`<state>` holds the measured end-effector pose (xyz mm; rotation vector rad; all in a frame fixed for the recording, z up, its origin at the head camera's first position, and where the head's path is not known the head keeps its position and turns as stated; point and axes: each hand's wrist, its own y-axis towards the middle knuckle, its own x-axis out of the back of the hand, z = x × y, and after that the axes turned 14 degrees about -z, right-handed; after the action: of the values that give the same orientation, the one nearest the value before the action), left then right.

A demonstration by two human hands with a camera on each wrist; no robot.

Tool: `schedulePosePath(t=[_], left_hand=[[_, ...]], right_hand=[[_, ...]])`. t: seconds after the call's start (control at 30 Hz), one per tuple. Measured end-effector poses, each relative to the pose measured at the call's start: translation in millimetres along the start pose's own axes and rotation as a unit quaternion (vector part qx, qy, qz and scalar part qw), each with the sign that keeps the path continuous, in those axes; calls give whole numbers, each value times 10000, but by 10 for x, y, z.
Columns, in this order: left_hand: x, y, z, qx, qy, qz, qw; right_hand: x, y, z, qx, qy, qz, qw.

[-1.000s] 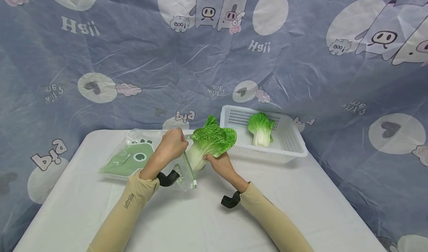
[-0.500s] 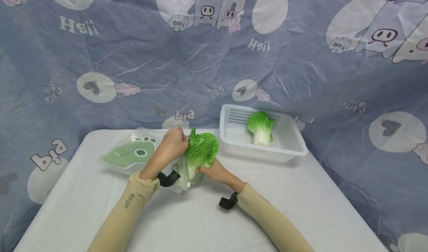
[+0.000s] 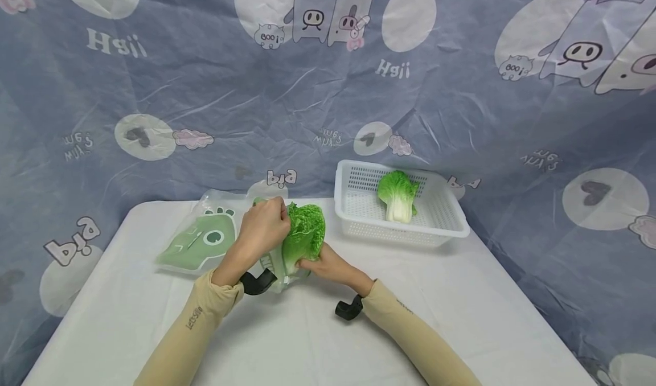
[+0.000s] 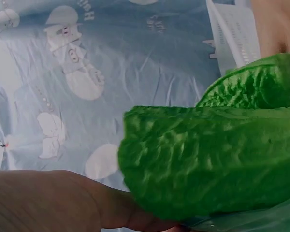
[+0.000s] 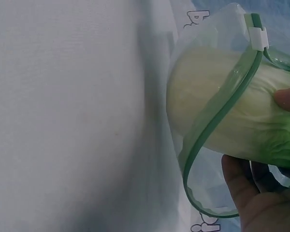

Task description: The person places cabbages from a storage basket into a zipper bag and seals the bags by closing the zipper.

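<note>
The cabbage [image 3: 306, 232] lies tilted in the mouth of a clear bag [image 3: 202, 241], its pale base inside the film and its green leaves outside. The green edging [image 5: 210, 125] of the bag loops round the cabbage, with a white slider [image 5: 257, 38] on it. The bag bears a green print with an eye; some letters show beside the left forearm, too covered to read.

The right grip [image 3: 328, 263], a bare hand, grasps the cabbage, thumb on one side and bent fingers on the other, spread as wide as the stalk. The left grip [image 3: 263, 221] is clenched on the edge of the bag's mouth, just beside the leaves.

To the right stands a white basket [image 3: 405, 235] with a second cabbage [image 3: 398, 197] in it, leaves toward the back. All this is on a white table [image 3: 307, 340]. The left sleeve [image 3: 189, 329] carries dark lettering that begins "Lets"; the right sleeve [image 3: 415, 332] has print too small to read. Behind hangs a blue-grey cloth [image 3: 282, 101] with cartoon animals, "BOO" in bubbles and some upside-down words
</note>
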<state>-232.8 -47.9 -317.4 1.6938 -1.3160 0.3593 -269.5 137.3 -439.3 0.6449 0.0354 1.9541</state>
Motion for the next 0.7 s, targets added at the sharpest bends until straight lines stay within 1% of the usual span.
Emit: schedulePosePath(t=[0.13,0.2,0.33,0.43,0.53,0.6,0.7], left_hand=[[-35,-7,-11,-32,-19,-4,10000],[-47,-21,-29,-96,-84,30,9999],[-49,-59,-82,-345,-265,79,9990],[-36,-81,-114,-540,-344,75,9979],[-3,-91,-135,-707,-359,-4,9969],[44,-97,-146,-733,-445,-7,9963],[135,-105,-155,-696,-615,146,9956]], right_hand=[[-16,26,-136,385,-168,171,9990],[-12,30,-116,547,-300,254,9977],[2,45,-77,811,-512,363,9947],[20,62,-42,896,-639,398,9931],[38,87,-7,924,-713,362,9925],[46,96,13,864,-769,314,9928],[54,88,41,692,-841,205,9938]])
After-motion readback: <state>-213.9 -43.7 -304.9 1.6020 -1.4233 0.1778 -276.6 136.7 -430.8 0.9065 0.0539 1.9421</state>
